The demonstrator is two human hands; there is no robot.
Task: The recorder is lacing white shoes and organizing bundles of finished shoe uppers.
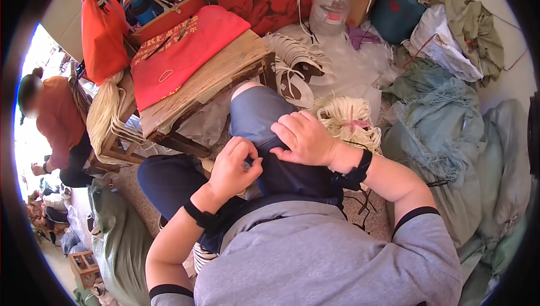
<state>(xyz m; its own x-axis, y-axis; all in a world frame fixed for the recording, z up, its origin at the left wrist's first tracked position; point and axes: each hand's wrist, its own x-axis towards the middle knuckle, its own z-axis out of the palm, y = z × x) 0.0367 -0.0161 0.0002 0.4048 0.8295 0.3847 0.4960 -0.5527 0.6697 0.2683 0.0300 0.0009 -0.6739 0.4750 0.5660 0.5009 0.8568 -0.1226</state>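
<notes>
- The left hand is curled narrow, thumb and forefinger pinched together on the dark blue shorts over the person's thigh.
- Whether anything small sits inside that pinch, I cannot tell.
- The right hand lies flat with the fingers loosely spread, pressing on the same shorts just right of the left hand; it holds nothing.
- The shorts cover the raised right leg in the middle of the scene, with the bare knee showing at the far end.
- Black straps circle both wrists.
- A bundle of cream cord lies just beyond the right hand, touching the leg's right side.
- A wooden bench stands far left of the knee, with a red bag on top.
- A clear plastic bottle stands at the far side.
- Green-grey sacks are piled on the right.
- Another person in an orange top crouches at the far left.
</notes>
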